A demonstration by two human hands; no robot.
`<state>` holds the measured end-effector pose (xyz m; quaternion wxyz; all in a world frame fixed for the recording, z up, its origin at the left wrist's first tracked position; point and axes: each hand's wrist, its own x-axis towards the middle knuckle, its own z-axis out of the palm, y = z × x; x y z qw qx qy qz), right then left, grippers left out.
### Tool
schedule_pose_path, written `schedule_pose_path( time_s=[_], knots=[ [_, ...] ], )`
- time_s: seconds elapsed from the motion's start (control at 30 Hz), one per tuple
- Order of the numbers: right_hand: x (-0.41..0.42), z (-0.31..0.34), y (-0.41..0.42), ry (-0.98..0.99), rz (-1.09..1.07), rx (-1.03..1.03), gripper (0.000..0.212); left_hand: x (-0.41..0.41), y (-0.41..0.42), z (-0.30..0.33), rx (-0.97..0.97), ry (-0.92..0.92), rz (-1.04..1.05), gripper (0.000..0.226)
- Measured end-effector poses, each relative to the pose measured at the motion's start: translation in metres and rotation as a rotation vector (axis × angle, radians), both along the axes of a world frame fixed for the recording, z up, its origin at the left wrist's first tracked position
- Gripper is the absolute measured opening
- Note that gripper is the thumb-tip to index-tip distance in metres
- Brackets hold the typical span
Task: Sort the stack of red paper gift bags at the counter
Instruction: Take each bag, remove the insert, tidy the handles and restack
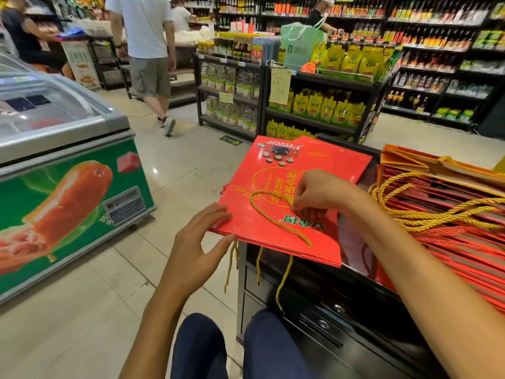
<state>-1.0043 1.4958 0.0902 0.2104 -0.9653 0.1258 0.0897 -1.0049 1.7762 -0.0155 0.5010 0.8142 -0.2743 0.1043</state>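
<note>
At the right hand (317, 192), the grip pinches the gold cord handle (276, 214) atop the small stack of red gift bags (287, 236); their long axis runs away across the counter (355, 291), left hand (202, 236) spread against the near-left edge.

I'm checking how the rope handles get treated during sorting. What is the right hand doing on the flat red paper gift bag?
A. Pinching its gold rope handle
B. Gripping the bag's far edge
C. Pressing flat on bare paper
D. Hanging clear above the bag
A: the right hand has curled fingers pinching the gold twisted rope handle lying on top of the flat red paper gift bag.
</note>
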Motion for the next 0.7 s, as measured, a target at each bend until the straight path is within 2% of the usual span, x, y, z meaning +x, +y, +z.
schedule_pose_path(
  time_s=[0.07,0.2,0.33,0.57,0.7],
  knots=[
    [-0.001,0.002,0.0,-0.007,-0.001,0.148,0.009,0.0,0.002,0.002,-0.012,0.011,0.011,0.039],
    [-0.01,0.012,0.014,-0.143,0.041,0.475,0.001,-0.001,0.004,0.003,-0.032,0.031,-0.001,0.037],
    [-0.016,0.008,0.035,-0.214,0.09,0.7,0.008,-0.003,0.002,0.004,-0.068,0.05,-0.004,0.039],
    [-0.02,-0.004,0.066,-0.225,0.214,0.723,0.018,-0.006,0.0,0.006,-0.072,0.024,-0.003,0.035],
    [-0.023,-0.008,0.071,-0.247,0.239,0.669,0.018,-0.009,-0.001,0.006,-0.068,-0.001,-0.019,0.028]
  ],
)
